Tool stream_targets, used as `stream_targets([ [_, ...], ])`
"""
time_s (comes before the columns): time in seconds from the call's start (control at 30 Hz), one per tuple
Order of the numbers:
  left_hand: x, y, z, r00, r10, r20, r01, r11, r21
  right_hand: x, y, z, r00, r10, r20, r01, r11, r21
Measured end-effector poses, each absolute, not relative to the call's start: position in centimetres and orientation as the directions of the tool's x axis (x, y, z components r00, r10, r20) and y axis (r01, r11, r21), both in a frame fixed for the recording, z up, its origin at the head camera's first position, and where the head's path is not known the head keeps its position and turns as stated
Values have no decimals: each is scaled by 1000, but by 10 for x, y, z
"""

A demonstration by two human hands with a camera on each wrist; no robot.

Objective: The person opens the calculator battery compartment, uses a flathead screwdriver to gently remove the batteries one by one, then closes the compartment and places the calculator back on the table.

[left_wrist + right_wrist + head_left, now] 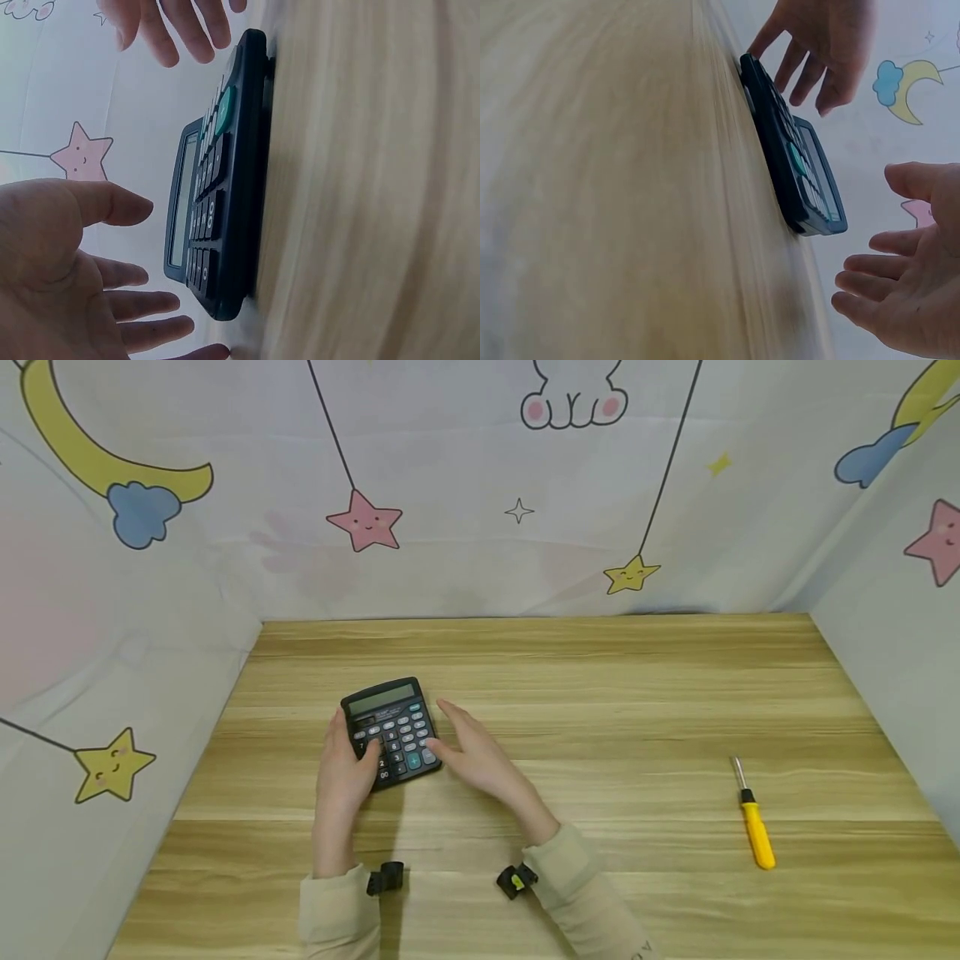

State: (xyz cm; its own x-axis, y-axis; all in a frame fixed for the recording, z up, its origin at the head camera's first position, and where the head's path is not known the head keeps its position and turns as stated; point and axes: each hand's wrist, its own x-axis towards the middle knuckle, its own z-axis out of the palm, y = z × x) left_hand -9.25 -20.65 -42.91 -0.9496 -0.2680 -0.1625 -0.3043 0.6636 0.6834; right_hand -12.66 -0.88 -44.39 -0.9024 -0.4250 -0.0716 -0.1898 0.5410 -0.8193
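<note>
A black calculator [393, 737] lies on the wooden table [600, 693], left of the middle, with its keys facing up. Its screen [382, 699] is at the end away from the person, and the whole calculator is turned a little, so that the far end leans to the left. A large green plus key [414, 761] shows near the lower right corner.

The left hand [343, 777] is at the left side of the calculator. Its fingers are spread and loosely stretched, with the thumb reaching out above the number keys and the other fingers alongside the left edge. Whether any fingertip touches the edge, I cannot tell.

The right hand [480, 764] is at the right side, its fingers also stretched, with a wide gap between the thumb and the rest. The right wrist view shows the thumb and fingers apart from the calculator. Neither hand grips anything.

Both arms wear beige sleeves [339, 906], and a small black device [386, 877] sits by each cuff. Well apart on the right side of the table lies a screwdriver [757, 835] with a yellow handle, its metal shaft pointing away from the person. Behind the table hangs a pale cloth [450, 577] printed with stars, moons and clouds
</note>
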Motion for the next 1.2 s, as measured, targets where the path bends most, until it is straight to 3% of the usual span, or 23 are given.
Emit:
stream_targets([
  [0.5, -91, -212, -433, -925, -328, -194, -370, 652, 662, -133, -16, -449, -888, -433, -153, -124, 547, -828],
  [1.2, -93, -215, -442, -920, -330, -211, -379, 616, 690, -150, -29, -454, -891, -423, -164, -106, 544, -832],
])
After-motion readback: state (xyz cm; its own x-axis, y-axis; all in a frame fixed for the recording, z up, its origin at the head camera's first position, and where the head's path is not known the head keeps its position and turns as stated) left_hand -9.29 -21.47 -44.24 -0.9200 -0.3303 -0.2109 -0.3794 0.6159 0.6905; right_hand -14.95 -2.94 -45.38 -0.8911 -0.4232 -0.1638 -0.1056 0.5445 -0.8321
